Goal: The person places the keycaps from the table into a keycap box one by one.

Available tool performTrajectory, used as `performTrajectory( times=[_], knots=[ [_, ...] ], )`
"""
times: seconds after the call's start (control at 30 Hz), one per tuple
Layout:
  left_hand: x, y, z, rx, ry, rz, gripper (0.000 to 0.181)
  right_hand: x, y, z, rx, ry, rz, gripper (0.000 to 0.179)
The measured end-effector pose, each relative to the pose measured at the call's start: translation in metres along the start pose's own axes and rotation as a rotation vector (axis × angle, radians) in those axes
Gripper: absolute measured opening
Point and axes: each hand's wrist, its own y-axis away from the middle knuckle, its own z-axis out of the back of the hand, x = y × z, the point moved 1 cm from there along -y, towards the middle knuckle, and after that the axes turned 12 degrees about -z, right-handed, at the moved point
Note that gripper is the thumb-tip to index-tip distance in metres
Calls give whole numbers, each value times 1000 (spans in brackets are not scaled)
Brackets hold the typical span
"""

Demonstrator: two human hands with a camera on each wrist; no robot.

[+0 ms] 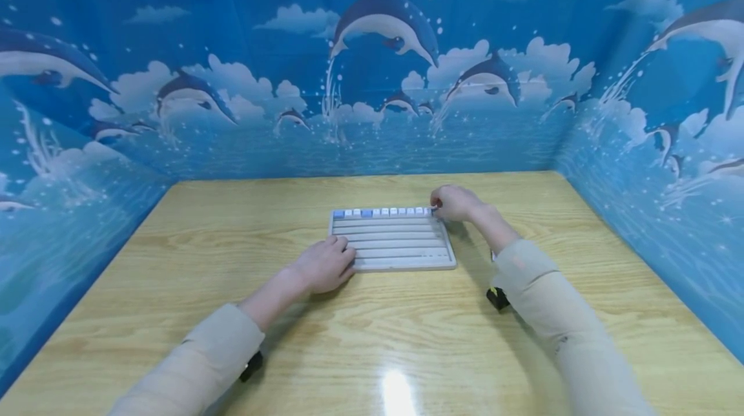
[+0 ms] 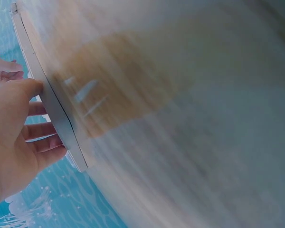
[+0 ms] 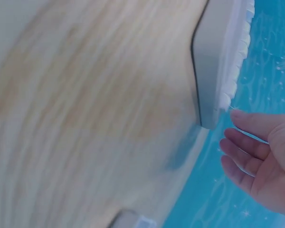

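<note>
A pale keyboard-shaped tray [image 1: 395, 240] with long raised ribs lies on the table, with a row of white and blue keycaps [image 1: 393, 212] along its far edge. My left hand [image 1: 325, 265] holds the tray's near left corner; in the left wrist view its thumb [image 2: 31, 88] lies against the front edge. At the far right corner is my right hand [image 1: 456, 203], thumb and forefinger together at the end of the row. They seem to pinch a keycap there, mostly hidden by the fingers. The other fingers [image 3: 244, 154] curl loosely.
The tray rests on a wood-grain table [image 1: 372, 325]. Beside the right forearm, a small grey and white object [image 3: 133, 221] is partly cut off in the right wrist view. A blue dolphin-print curtain [image 1: 360, 80] stands behind and at both sides.
</note>
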Motion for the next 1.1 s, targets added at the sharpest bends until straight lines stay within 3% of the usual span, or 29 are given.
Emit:
performTrajectory(
  times=[0.33, 0.67, 0.8, 0.97, 1.1],
  knots=[
    [1, 0, 1, -19, 6, 1, 26, -17, 29, 15, 66, -31, 56, 25],
    [2, 1, -1, -20, 7, -11, 27, -45, 60, 15, 77, -46, 43, 17],
    [2, 1, 0, -19, 1, -6, 27, -53, 67, 14, 141, -13, -6, 13],
    [2, 0, -1, -13, -9, -17, 27, -56, 72, 11, 286, 17, -138, 19],
    [1, 1, 0, -9, 6, -13, 28, -56, 74, 9, 333, 22, -210, 23]
  ],
)
